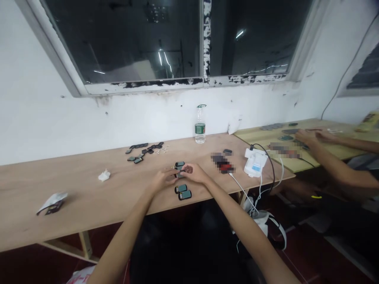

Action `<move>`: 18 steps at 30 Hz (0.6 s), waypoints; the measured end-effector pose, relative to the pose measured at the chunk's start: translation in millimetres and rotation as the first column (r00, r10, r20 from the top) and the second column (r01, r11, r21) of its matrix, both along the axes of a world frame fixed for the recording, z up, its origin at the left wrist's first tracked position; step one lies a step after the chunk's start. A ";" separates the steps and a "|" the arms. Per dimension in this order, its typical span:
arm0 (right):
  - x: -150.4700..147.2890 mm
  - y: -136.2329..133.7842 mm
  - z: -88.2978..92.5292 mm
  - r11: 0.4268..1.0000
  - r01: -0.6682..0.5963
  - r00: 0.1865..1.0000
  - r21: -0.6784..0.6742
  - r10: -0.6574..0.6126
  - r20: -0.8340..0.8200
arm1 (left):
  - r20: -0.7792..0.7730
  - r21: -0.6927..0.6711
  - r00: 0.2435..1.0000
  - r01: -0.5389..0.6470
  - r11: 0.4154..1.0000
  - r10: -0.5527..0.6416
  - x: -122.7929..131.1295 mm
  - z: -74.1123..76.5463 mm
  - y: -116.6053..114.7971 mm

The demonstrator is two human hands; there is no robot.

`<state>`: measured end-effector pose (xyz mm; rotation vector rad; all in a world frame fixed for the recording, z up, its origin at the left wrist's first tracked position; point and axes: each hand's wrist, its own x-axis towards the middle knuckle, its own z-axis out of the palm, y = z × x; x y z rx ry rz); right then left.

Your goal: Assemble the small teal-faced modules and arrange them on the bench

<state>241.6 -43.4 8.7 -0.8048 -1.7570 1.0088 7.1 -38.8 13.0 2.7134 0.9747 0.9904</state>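
My left hand and my right hand meet over the wooden table. Between their fingertips is a small black-edged module with a grey-green face, partly covered by the fingers. Both hands have their fingers closed on it, the right in a pinch. Just beyond it lies a like module. Nearer the table's front edge rest two more, one module slightly behind and left of the other module.
Farther back lie a group of black modules and small pale bits. A water bottle stands by the wall. Crumpled tissue and a torn packet are left; a white power strip with cables is right. A co-worker's hands work beyond.
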 end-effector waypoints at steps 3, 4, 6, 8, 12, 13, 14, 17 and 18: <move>-0.5 3.1 -3.4 0.999 -0.020 1.000 -0.037 0.019 -0.023 | -0.032 -0.024 0.997 0.064 0.998 -0.065 -3.1 0.6 2.6; -0.8 4.4 -4.9 0.999 -0.023 0.999 -0.045 0.022 -0.028 | -0.046 -0.035 0.996 0.077 0.996 -0.079 -4.1 0.6 3.0; -1.3 6.5 -8.0 0.998 -0.030 0.999 -0.055 0.028 -0.038 | -0.058 -0.031 0.995 0.080 0.996 -0.082 -5.3 -0.2 2.7; -1.7 7.9 -10.4 0.997 -0.038 0.998 -0.065 0.034 -0.054 | -0.048 -0.006 0.997 0.066 0.998 -0.066 -5.3 -1.6 1.5; -1.2 8.5 -13.1 0.994 -0.078 0.993 -0.083 0.070 -0.095 | -0.042 0.002 0.997 0.060 0.998 -0.059 -2.4 -3.9 -1.2; -0.8 8.6 -13.7 0.993 -0.085 0.992 -0.080 0.077 -0.099 | -0.042 0.005 0.998 0.056 0.998 -0.056 -1.7 -4.2 -1.6; -0.5 8.9 -14.3 0.993 -0.089 0.992 -0.074 0.081 -0.101 | -0.038 0.011 0.998 0.052 0.999 -0.051 -1.1 -4.6 -2.0; 0.7 10.9 -15.7 0.995 -0.086 0.992 -0.057 0.080 -0.101 | -0.007 0.033 0.999 0.046 0.998 -0.046 -0.8 -6.5 -3.5; 1.1 11.7 -15.9 0.995 -0.083 0.992 -0.057 0.077 -0.103 | 0.000 0.039 0.999 0.044 0.998 -0.044 -0.9 -7.2 -4.3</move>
